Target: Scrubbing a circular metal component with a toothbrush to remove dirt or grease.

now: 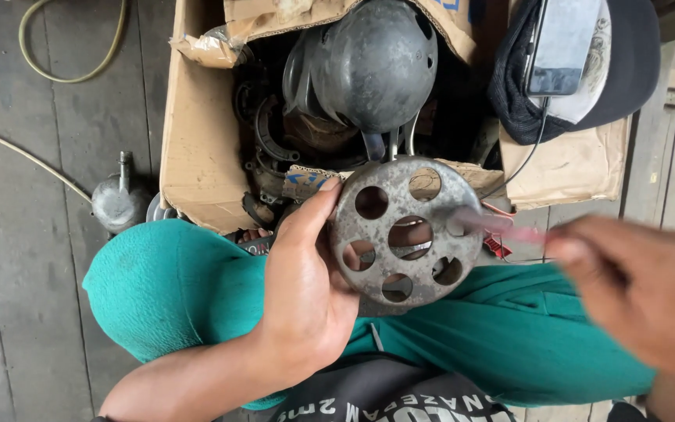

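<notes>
Wooden floor (9,234), parts box (197,141) beyond: left hand (306,289) grips holed metal disc (404,230), still grimy; right hand (642,289) clasps blurred pink tool (501,227).

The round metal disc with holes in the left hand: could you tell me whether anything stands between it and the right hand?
Nothing visible does. The left hand holds the perforated metal disc by its edge, and the blurred right hand already brings a thin pink-handled tool against the disc's face.

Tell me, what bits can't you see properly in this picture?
- Right hand: motion-blurred, partly cut off by the right edge.
- The pinkish tool it holds: too blurred to identify.
- Parts deep in the cardboard box: dark, hidden behind the grey dome.
- Left hand fingers: hidden behind the holed metal disc.
</notes>
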